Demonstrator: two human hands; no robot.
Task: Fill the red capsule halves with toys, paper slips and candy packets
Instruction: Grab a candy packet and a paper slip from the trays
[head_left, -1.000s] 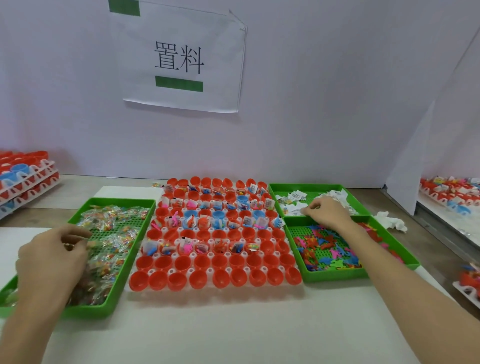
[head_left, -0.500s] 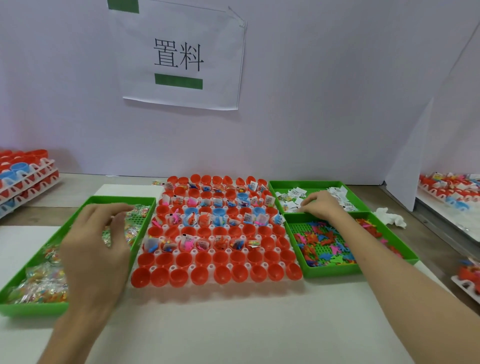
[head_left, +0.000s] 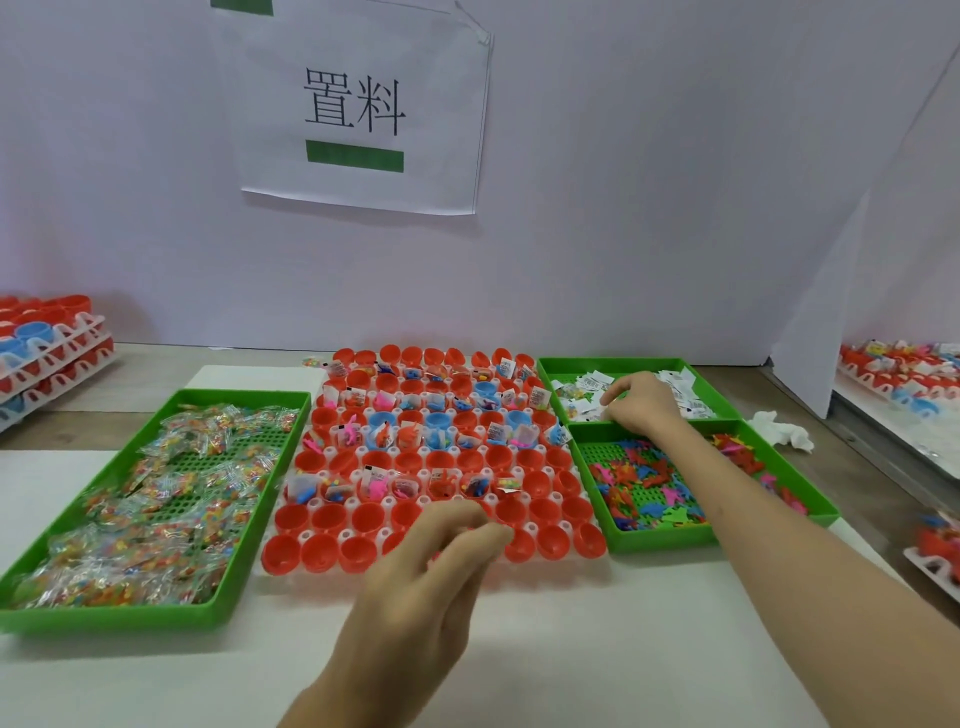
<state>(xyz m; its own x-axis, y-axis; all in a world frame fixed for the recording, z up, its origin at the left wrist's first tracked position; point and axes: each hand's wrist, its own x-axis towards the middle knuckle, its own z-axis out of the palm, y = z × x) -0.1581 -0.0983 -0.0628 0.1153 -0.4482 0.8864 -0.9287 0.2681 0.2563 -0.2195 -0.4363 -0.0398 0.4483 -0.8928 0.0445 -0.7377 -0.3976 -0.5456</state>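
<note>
A white rack of red capsule halves (head_left: 322, 551) lies in the middle; several back rows hold toys, slips and packets, and the two front rows look empty. My left hand (head_left: 431, 561) hovers over the front rows, thumb and fingertips pinched on what looks like a small candy packet, mostly hidden by the fingers. Candy packets (head_left: 156, 499) fill the green tray (head_left: 156, 618) on the left. My right hand (head_left: 639, 405) reaches into the back right green tray (head_left: 623, 361) and pinches paper slips (head_left: 685, 395). Small plastic toys (head_left: 644, 478) lie in the nearer right tray (head_left: 665, 540).
Stacked racks of red and blue capsule halves (head_left: 47, 348) stand at the far left. More filled racks (head_left: 898, 374) sit beyond a white partition on the right. A crumpled white tissue (head_left: 784, 434) lies beside the toy tray. A paper sign (head_left: 358, 109) hangs on the wall.
My left hand has left the candy tray and moved right, over the front rows of capsule halves. My right hand has stayed in the slip tray, working its fingers among the slips.
</note>
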